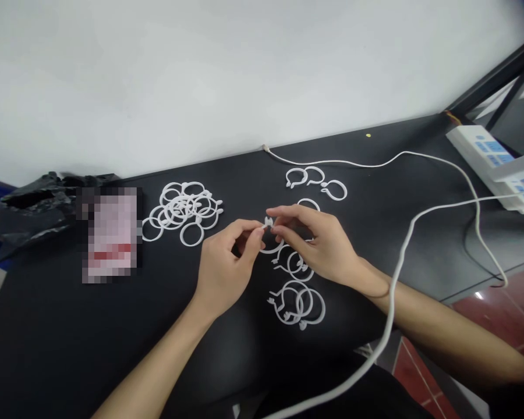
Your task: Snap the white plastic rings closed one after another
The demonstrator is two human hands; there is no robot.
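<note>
White cable (388,326) sweeps up from the bottom edge and crosses over the right forearm, to the right of the white ring (271,250) that both hands hold above the black table (48,337). Left hand (225,267) pinches that ring's clasp end between thumb and forefinger, with the other fingers loosely curled. Right hand (318,241) pinches the same end from the other side, so the fingertips of the 2 hands almost meet. The ring's loop hangs below the pinch, partly hidden by the right hand. Just nearer the camera than the white ring lies a small cluster of rings (297,302), overlapping one another. To its left, well apart, sits a bigger heap of rings (183,212). Beyond it, toward the wall, a short row of rings (317,181) lies loose. Far to its left are a blurred-out packet (111,233) and a crumpled black bag (30,212). Far to its right is a white power strip (493,160).
</note>
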